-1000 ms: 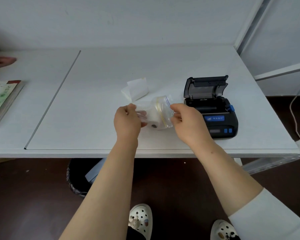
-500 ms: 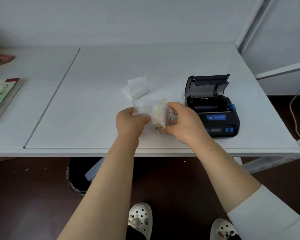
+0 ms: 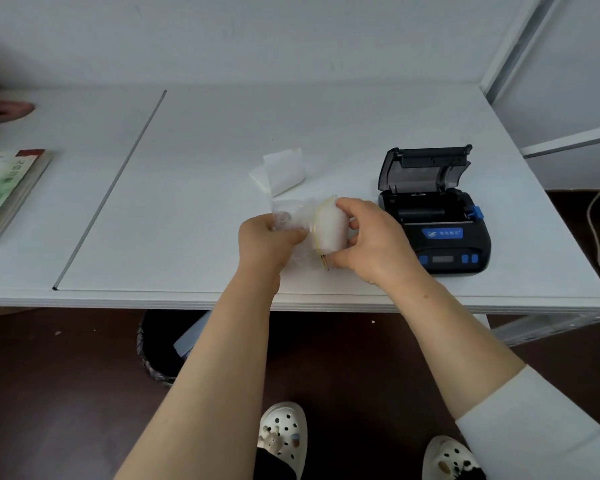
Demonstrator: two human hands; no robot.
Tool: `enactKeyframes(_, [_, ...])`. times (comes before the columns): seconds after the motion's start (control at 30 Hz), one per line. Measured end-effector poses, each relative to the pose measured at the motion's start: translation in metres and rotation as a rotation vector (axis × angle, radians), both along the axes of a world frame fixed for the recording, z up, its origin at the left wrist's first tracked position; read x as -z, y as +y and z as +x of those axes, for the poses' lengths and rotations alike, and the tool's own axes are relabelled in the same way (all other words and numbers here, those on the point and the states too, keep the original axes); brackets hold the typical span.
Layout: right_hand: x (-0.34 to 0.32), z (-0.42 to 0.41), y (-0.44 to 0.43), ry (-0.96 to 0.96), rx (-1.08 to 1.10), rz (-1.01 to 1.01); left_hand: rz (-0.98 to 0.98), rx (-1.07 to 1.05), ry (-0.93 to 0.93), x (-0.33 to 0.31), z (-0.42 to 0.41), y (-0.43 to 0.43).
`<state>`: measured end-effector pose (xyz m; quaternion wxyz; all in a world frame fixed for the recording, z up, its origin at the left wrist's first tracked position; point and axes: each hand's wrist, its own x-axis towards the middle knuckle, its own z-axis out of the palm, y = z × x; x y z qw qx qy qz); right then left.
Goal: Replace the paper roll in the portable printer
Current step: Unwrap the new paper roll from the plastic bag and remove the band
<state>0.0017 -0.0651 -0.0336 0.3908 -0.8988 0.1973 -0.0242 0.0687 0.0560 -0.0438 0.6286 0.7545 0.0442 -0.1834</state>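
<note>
- The left hand (image 3: 269, 237) pinches the crinkly clear bag (image 3: 291, 216), just left of the printer (image 3: 433, 230), probably to hold it back
- The right hand (image 3: 371, 240) wraps round the paper roll (image 3: 331, 225), maybe to pull it free
- The roll is white, half out of the bag
- The printer lid (image 3: 425, 168) stands open, ready for paper
- Old paper (image 3: 281, 171) lies behind the hands

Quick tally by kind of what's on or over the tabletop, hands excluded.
Printer, lid open: 1
Paper roll, held over the table by the right hand: 1
Clear plastic bag, gripped by the left hand: 1
Loose paper pieces: 1 cluster
Booklet stack, far left: 1
Total: 5
</note>
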Motion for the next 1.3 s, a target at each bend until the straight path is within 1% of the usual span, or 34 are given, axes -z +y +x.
enactKeyframes(0.17, [-0.008,-0.001,-0.005,-0.165,0.086,-0.081,0.018,-0.09,-0.051,0.002,0.003,0.003])
enactKeyframes(0.27, [-0.014,-0.005,-0.013,-0.248,0.151,-0.069,0.062,-0.112,-0.082,0.004,0.005,0.002])
enactKeyframes(0.33, [-0.017,-0.007,-0.016,-0.282,0.182,-0.042,0.116,-0.088,-0.087,0.005,0.004,-0.001])
enactKeyframes(0.37, [-0.019,-0.008,-0.017,-0.296,0.193,-0.024,0.182,-0.075,-0.1,0.004,0.002,-0.003])
enactKeyframes(0.4, [-0.02,-0.008,-0.018,-0.31,0.204,-0.001,0.27,-0.077,-0.144,0.003,-0.001,-0.005])
enactKeyframes(0.43, [-0.021,-0.009,-0.019,-0.322,0.215,0.027,0.362,-0.101,-0.228,-0.001,-0.005,-0.006])
enactKeyframes(0.47, [-0.022,-0.009,-0.019,-0.331,0.223,0.058,0.434,-0.135,-0.351,-0.003,-0.01,-0.007])
enactKeyframes(0.5, [-0.023,-0.01,-0.019,-0.337,0.227,0.089,0.465,-0.155,-0.496,-0.006,-0.015,-0.008])
enactKeyframes(0.53, [-0.025,-0.011,-0.018,-0.341,0.23,0.123,0.453,-0.139,-0.614,-0.007,-0.018,-0.009])
enactKeyframes(0.57, [-0.026,-0.012,-0.018,-0.344,0.236,0.156,0.433,-0.074,-0.673,-0.007,-0.021,-0.01])
enactKeyframes(0.6, [-0.027,-0.012,-0.018,-0.345,0.243,0.189,0.414,0.017,-0.67,-0.006,-0.023,-0.013])
enactKeyframes(0.7, [-0.029,-0.016,-0.02,-0.339,0.267,0.273,0.427,0.303,-0.448,0.0,-0.027,-0.019])
enactKeyframes(0.77, [-0.031,-0.019,-0.023,-0.334,0.277,0.319,0.405,0.378,-0.358,0.001,-0.029,-0.021])
enactKeyframes(0.8, [-0.033,-0.021,-0.025,-0.328,0.283,0.347,0.373,0.365,-0.355,-0.002,-0.03,-0.022])
enactKeyframes(0.87, [-0.037,-0.024,-0.029,-0.3,0.31,0.453,0.279,0.266,-0.399,-0.015,-0.033,-0.024])
enactKeyframes(0.93, [-0.041,-0.028,-0.034,-0.256,0.353,0.634,0.104,0.208,-0.383,-0.03,-0.039,-0.027])
enactKeyframes(1.0, [-0.046,-0.032,-0.037,-0.198,0.373,0.774,-0.107,0.256,-0.306,-0.041,-0.046,-0.028])
enactKeyframes(1.03, [-0.048,-0.035,-0.039,-0.168,0.365,0.811,-0.178,0.305,-0.269,-0.044,-0.049,-0.028])
enactKeyframes(1.13, [-0.051,-0.04,-0.041,-0.103,0.333,0.864,-0.269,0.427,-0.203,-0.047,-0.054,-0.029])
enactKeyframes(1.2, [-0.053,-0.043,-0.043,-0.078,0.33,0.863,-0.284,0.405,-0.166,-0.046,-0.055,-0.032])
enactKeyframes(1.3, [-0.056,-0.045,-0.047,-0.031,0.314,0.808,-0.342,0.329,-0.087,-0.045,-0.054,-0.036])
